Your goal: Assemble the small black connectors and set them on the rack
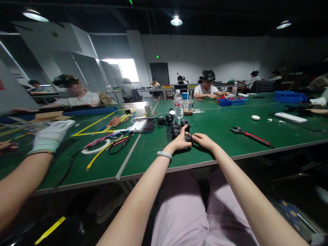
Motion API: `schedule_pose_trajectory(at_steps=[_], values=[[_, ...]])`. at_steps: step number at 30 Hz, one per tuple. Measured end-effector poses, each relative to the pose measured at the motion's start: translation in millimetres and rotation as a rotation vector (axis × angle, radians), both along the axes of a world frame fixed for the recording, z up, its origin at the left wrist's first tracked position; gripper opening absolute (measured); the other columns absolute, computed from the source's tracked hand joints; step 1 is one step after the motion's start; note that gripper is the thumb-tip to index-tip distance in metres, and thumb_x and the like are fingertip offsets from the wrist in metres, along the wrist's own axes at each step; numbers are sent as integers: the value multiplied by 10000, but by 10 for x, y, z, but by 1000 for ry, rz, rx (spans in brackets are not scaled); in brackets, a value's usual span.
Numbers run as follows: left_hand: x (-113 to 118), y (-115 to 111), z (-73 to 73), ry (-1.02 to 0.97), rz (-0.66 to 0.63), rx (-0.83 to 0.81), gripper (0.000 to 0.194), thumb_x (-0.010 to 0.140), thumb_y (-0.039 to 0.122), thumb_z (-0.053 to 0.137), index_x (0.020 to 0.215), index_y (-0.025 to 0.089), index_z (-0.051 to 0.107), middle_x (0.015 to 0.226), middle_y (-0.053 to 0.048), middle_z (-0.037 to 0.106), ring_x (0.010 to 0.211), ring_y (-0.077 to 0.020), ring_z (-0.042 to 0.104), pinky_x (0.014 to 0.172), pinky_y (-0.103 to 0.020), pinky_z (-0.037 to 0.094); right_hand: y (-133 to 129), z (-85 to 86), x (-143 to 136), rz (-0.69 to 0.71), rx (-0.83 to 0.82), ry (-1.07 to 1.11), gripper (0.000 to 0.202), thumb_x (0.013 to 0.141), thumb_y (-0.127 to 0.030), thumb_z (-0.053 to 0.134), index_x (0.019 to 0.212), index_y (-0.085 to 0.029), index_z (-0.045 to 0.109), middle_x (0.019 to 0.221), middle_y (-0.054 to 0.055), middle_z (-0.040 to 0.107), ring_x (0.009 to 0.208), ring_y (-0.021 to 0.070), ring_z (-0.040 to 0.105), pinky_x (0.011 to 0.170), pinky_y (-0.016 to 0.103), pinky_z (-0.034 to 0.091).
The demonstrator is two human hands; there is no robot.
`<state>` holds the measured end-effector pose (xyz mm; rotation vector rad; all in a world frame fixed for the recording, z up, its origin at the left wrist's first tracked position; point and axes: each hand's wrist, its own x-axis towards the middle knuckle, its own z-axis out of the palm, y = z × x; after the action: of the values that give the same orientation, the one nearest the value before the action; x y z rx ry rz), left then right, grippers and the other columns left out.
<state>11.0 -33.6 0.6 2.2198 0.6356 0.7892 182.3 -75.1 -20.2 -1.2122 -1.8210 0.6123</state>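
Near the table's front edge, my left hand is closed around a dark rounded black part, thumb on top. My right hand meets it from the right, its fingertips pinched together at the part's edge; what exactly lies between them is too small to make out. Just beyond my left hand sits a cluster of black plastic pieces, some of them ribbed, touching or very close to it. My left wrist wears a pale bangle.
A water bottle and a clear cup stand behind the pieces. A red-handled wrench lies right, with a white case beyond. At left, a person's gloved hand is near cables. A blue bin holds small parts.
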Motion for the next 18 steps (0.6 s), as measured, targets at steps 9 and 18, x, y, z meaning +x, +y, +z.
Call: schedule_pose_trajectory(at_steps=[9,18], values=[[-10,-8,-2,-8,4,10,934,550,95,602,1310,241,79,947,-27,418,831,-136,494,753,-320,437,71,-71,16,-17,-70,117,363,728,-487,477,846,-160,580,689,8,563,646,130,500,610,250,387],[0,-1,-14,-6,-1,-28,952,548,115,623,1310,231,64,974,-36,418,894,-164,493,750,-327,449,69,-81,35,233,-88,378,491,547,-279,689,975,-206,461,839,-15,491,632,81,478,596,221,395]])
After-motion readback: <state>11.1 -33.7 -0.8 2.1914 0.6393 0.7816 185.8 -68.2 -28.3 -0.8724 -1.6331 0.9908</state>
